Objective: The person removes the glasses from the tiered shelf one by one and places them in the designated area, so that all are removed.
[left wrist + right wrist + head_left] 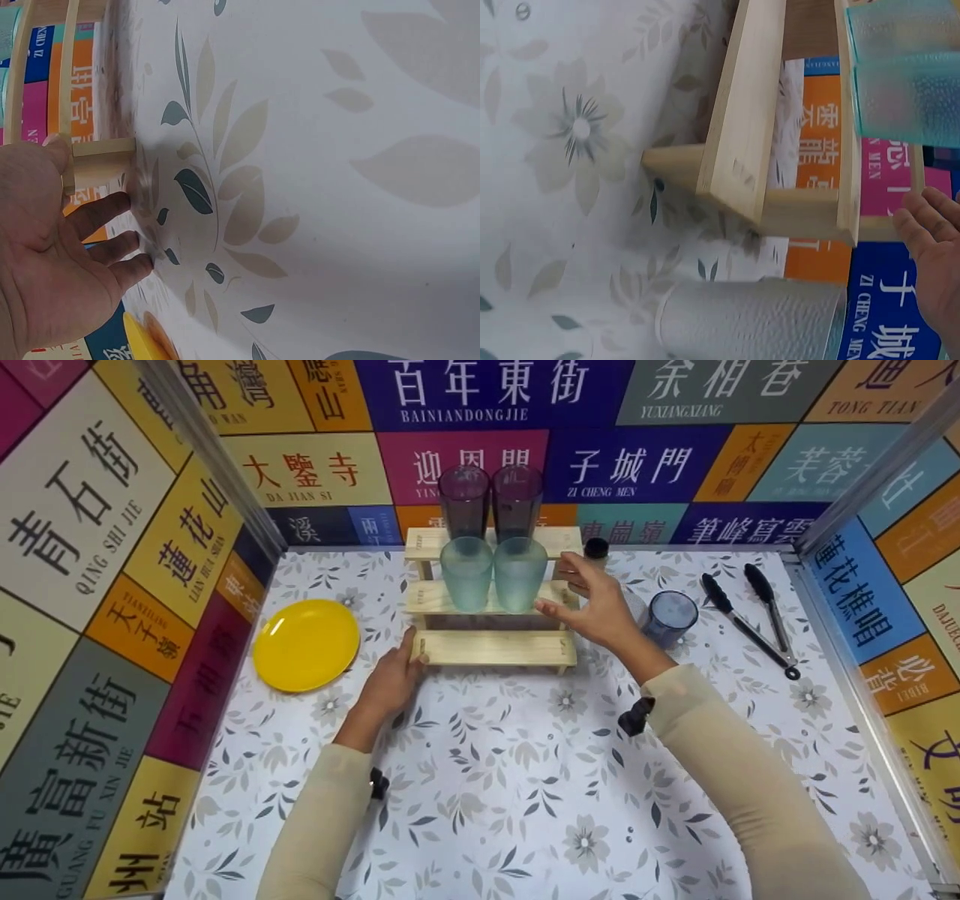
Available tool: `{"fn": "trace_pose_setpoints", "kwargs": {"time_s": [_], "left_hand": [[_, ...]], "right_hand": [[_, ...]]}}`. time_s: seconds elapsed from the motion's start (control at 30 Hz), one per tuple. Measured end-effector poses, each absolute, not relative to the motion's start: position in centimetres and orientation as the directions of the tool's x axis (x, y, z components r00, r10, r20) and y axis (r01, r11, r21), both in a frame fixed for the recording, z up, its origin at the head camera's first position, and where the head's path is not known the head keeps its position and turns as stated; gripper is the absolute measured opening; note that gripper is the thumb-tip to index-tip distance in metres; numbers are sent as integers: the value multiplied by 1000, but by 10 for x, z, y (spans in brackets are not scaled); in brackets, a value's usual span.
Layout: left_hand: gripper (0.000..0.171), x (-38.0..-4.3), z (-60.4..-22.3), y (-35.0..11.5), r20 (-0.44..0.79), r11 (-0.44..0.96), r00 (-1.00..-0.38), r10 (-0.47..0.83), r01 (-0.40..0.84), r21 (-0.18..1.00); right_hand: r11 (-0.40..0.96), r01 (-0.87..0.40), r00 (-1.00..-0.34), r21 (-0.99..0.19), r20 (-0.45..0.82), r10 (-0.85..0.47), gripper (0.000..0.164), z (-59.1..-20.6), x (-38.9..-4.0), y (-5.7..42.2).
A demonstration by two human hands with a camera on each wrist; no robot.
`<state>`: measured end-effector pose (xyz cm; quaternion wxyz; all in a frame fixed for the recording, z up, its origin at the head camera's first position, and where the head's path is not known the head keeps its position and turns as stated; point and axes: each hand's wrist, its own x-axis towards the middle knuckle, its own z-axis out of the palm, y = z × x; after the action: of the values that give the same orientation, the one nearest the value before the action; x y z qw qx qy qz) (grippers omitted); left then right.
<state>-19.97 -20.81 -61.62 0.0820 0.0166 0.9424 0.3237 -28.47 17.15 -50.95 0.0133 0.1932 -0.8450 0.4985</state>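
Hands first: I've got the left hand [388, 681] at the lower left end of the wooden rack [495, 648], thumb against the wood of the bottom step, the other fingers spread and fairly straight; it lies wide, touching the rack rather than clenching it. Right hand [600, 604] is also wide, thumb and fingers well apart, raised beside the right end of the rack, right next to the right green cup [521, 577]. From my end I can't tell if the thumb touches that cup.

Rack is near the back of the counter [487, 780], three wooden steps rising toward the wall. I see the left green cup [466, 577] and the right one upright side by side on the middle step, and two purple cups [464, 506] upright on the top step behind them.

Right of the rack I count a clear textured cup [750, 319], just beside the rack's end and mostly behind the hand in the head view, a black cap [596, 547] on something partly hidden, and a blue cup [667, 619]. Farther right, tongs [750, 622] with black tips, arms spread. On the left, well apart from the rack, a yellow plate [306, 646]. Counter has a white leaf-and-flower print; colourful sign panels [630, 461] line the walls; both sleeves [322, 817] are beige
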Motion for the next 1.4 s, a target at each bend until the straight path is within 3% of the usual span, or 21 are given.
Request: {"fn": "trace_pose_setpoints", "kwargs": {"time_s": [0.7, 1.4], "left_hand": [[74, -200, -618, -210, -153, 776, -983, 99, -20, 630], [72, -199, -618, -210, -134, 776, -987, 92, -13, 631]], "right_hand": [[351, -216, -960, -911, 132, -247, 99, -507, -296, 124], [508, -220, -975, -833, 179, -129, 110, -506, -298, 107]]}}
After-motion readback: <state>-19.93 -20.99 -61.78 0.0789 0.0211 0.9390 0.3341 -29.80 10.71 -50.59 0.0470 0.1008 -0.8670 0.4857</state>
